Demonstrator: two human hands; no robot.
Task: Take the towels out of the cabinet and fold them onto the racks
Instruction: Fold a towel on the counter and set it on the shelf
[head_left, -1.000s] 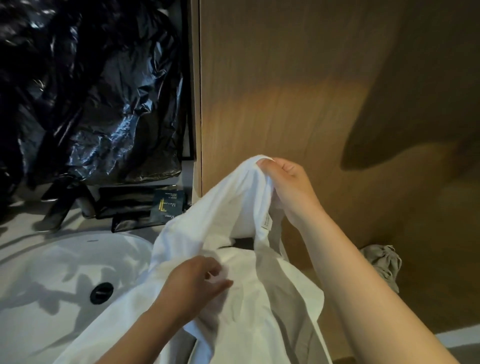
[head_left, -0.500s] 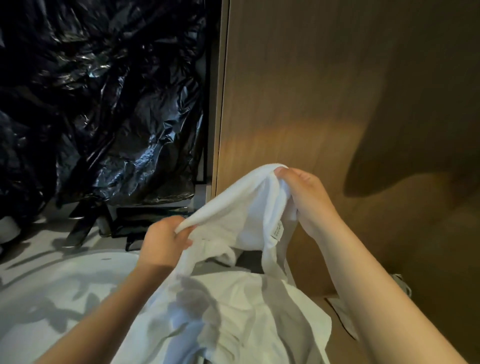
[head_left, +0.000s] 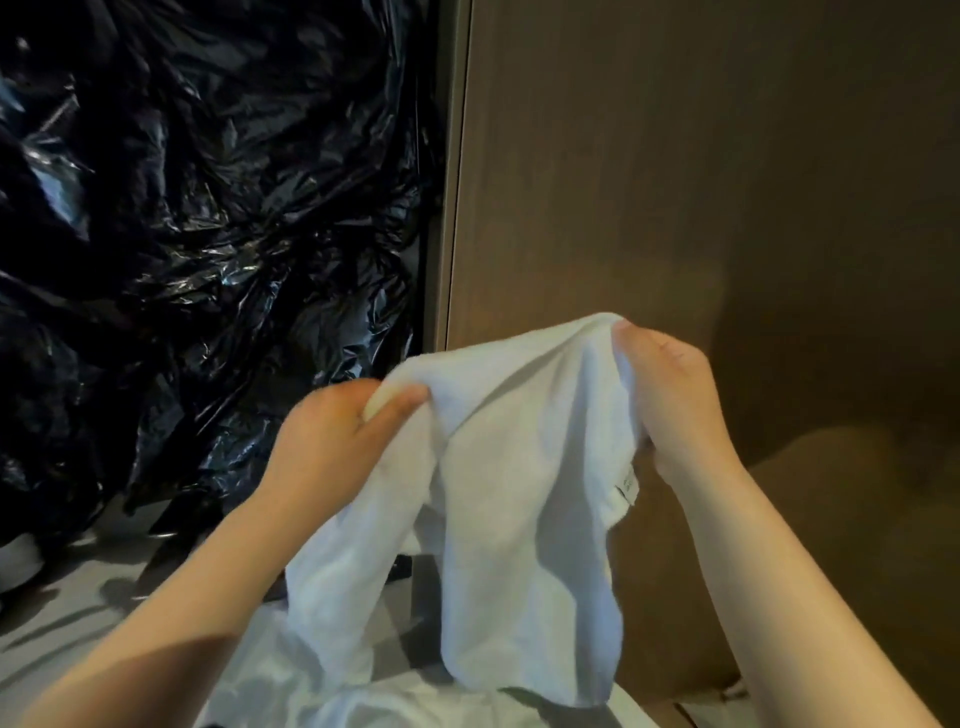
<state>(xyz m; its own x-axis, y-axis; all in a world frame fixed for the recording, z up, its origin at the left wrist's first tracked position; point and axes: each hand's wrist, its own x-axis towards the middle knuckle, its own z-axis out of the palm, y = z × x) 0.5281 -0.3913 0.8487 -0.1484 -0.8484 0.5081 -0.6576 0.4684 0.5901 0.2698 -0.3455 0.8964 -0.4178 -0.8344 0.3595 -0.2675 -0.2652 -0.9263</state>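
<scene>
A white towel (head_left: 519, 493) hangs in front of me, held up by its top edge. My left hand (head_left: 332, 441) pinches the left part of that edge between thumb and fingers. My right hand (head_left: 670, 405) grips the right corner, just above a small sewn label (head_left: 626, 486). The towel's lower end drapes down over more white cloth (head_left: 363, 701) lying at the bottom of the view. No rack is in sight.
A brown wooden panel (head_left: 701, 182) fills the right side, close behind the towel. Crumpled black plastic sheeting (head_left: 208, 234) covers the left. A pale countertop (head_left: 78, 613) lies below it at the lower left.
My left hand rose from the lower cloth and took hold of the towel's top edge. Both hands lifted the towel higher and spread it. The view tilted up, hiding the sink.
</scene>
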